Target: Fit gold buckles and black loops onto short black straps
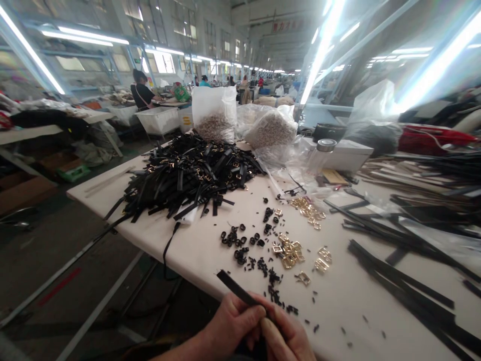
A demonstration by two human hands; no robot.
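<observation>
Both my hands meet at the bottom edge of the view over the near side of a white table (210,250). My left hand (229,326) and my right hand (285,337) pinch one black strap (235,286), whose free end sticks up and to the left. Just beyond my fingers lie small black loops (240,240) and gold buckles (289,250) scattered on the table. A big heap of finished black straps with buckles (188,175) lies further back on the left.
Long black strips (398,281) lie along the right side. Two clear bags of small parts (214,118) stand at the back, beside a white box (341,153). More gold buckles (308,208) sit mid-table. People work at distant tables (141,90). Open floor lies left.
</observation>
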